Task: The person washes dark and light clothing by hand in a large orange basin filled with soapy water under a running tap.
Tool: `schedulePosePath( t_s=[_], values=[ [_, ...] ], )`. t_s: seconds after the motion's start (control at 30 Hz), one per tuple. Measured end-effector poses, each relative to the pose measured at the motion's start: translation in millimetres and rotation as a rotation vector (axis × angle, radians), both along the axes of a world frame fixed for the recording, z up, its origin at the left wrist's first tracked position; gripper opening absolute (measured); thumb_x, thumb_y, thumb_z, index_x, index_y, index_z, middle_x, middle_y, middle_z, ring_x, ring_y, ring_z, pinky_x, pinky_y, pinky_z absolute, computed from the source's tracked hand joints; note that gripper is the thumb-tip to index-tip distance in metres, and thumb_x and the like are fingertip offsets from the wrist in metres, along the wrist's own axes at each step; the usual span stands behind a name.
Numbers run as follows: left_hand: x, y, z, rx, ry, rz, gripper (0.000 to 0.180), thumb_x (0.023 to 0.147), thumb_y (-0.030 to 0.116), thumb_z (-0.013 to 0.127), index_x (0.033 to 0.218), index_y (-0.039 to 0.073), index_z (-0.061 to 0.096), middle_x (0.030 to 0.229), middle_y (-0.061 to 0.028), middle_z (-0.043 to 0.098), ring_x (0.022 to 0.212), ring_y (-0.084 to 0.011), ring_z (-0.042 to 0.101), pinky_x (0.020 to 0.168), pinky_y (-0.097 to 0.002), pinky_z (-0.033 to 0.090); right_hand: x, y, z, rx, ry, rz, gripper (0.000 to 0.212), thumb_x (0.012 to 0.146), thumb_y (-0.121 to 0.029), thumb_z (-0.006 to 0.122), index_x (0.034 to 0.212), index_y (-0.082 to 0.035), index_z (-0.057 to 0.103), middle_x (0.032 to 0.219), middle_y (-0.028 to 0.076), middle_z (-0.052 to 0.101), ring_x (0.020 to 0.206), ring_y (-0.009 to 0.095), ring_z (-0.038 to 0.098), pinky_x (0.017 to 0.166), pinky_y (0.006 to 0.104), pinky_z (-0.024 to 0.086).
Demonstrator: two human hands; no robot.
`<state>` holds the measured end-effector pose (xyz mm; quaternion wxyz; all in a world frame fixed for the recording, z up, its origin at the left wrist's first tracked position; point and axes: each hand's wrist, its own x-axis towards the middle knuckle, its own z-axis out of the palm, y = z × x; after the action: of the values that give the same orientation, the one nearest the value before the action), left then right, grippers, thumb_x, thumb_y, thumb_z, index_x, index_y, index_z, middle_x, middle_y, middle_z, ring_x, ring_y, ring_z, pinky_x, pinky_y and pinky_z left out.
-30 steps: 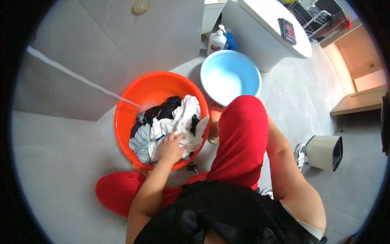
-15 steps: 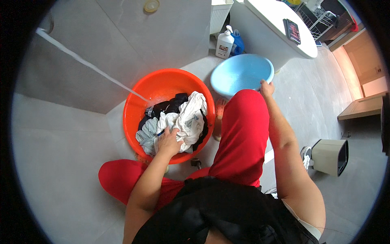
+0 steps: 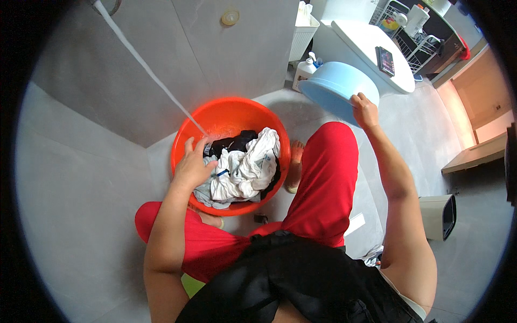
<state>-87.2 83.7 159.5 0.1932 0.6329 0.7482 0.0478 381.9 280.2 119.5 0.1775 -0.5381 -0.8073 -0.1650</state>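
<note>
An orange-red basin [image 3: 237, 104] stands on the floor before me, holding a heap of wet-looking laundry. White clothes [image 3: 245, 172] lie on top, with black clothing [image 3: 232, 143] behind them and a pale grey piece [image 3: 215, 199] at the near left. From the upper left a stream of water [image 3: 151, 72] falls into the basin. My left hand [image 3: 195, 166] is over the basin's left side, fingers spread, holding nothing. My right hand [image 3: 365, 112] grips the rim of a light blue basin [image 3: 344, 81], which is lifted and tilted on its side.
A white pump bottle [image 3: 305, 71] stands by the wall, beside a white toilet [image 3: 361, 48] with a phone [image 3: 385, 60] on its lid. A white bin [image 3: 303, 37] is behind the bottle. At the right are a beige trash bin [image 3: 435, 215] and a wooden door [image 3: 482, 86].
The light blue basin has been raised off the floor and tipped by my right hand. My left hand has left the white clothes and moved up and left, its fingers spread.
</note>
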Motion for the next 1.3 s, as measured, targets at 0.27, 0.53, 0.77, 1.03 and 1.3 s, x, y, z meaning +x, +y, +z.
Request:
schedulePosePath(
  t_s=[0.27,0.53,0.77,1.03,1.3],
  values=[
    [-25,-2,-10,0.126,-0.138,0.095,0.076,0.076,0.03,0.07,0.14,0.014,0.032,0.147,-0.0195,0.02,0.127,-0.0372,0.038,0.102,-0.0418,0.036,-42,4,68,0.175,0.111,-0.016,0.007,0.078,-0.008,0.056,0.081,-0.006,0.05,0.08,0.013,0.054,0.07,0.031,0.06,0.06,0.0414,0.048],
    [-53,-8,7,0.284,-0.244,0.236,0.071,0.079,0.03,0.068,0.138,0.008,0.035,0.141,-0.0229,0.027,0.125,-0.0386,0.039,0.103,-0.0408,0.036,-130,0,123,-0.337,1.054,-0.031,0.025,0.077,-0.005,0.058,0.101,0.002,0.06,0.078,0.011,0.061,0.067,0.016,0.058,0.057,0.0316,0.047],
    [-77,-10,7,0.339,-0.209,0.435,0.071,0.085,0.045,0.059,0.136,0.002,0.037,0.137,-0.0248,0.034,0.12,-0.0369,0.045,0.098,-0.0392,0.04,-231,-18,79,-0.885,1.596,0.008,0.033,0.071,0.0,0.056,0.103,0.002,0.051,0.087,0.015,0.054,0.079,0.026,0.056,0.063,0.0385,0.051],
    [-80,-17,13,0.111,-1.012,0.765,0.072,0.086,0.04,0.061,0.133,-0.007,0.033,0.122,-0.0222,0.052,0.111,-0.0303,0.054,0.085,-0.0446,0.048,-283,-41,39,-1.136,1.732,-0.134,0.038,0.071,0.0,0.06,0.106,0.003,0.046,0.096,0.016,0.046,0.091,0.028,0.052,0.078,0.0446,0.05],
    [-84,-18,0,0.53,-1.138,0.702,0.039,0.077,-0.002,0.06,0.114,-0.007,0.049,0.101,-0.0135,0.063,0.087,-0.0188,0.061,0.074,-0.0293,0.046,-271,-52,13,-1.287,1.653,-0.003,0.038,0.077,-0.008,0.057,0.111,0.002,0.044,0.094,0.016,0.052,0.08,0.027,0.057,0.074,0.0413,0.053]
  ],
)
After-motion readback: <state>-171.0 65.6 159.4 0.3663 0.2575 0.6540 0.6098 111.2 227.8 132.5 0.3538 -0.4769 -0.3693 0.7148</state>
